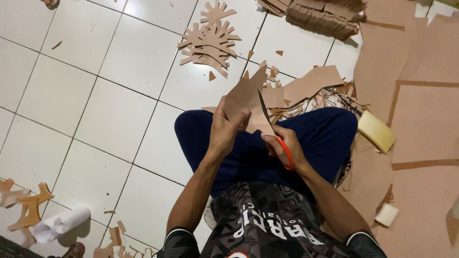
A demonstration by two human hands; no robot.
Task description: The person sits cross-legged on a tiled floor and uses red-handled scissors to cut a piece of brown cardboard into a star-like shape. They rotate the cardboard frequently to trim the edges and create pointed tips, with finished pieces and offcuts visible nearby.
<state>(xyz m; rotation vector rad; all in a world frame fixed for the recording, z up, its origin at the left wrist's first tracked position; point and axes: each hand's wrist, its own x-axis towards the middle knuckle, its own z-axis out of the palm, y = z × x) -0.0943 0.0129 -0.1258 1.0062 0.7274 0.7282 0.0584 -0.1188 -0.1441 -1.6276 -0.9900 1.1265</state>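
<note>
Black patterned shirt [267,224] nearest. Left hand [227,131] pinching flat brown cardboard piece [246,102] above lap; right hand [286,145] closed in orange-handled scissors [275,131], blade partway in. Pile of finished branched cardboard shapes [210,40] on white tiled floor [114,105]; cutting probably unfinished.

From my feed I see bare forearms running to a left hand [227,131] and a right hand [287,148], no gloves, rings or watch. My dark jersey [267,224] carries a grey-and-black geometric print with white lettering across the chest; the short sleeves end in white-piped cuffs. Below it, plain navy-blue trousers [320,138] cover my legs.
</note>
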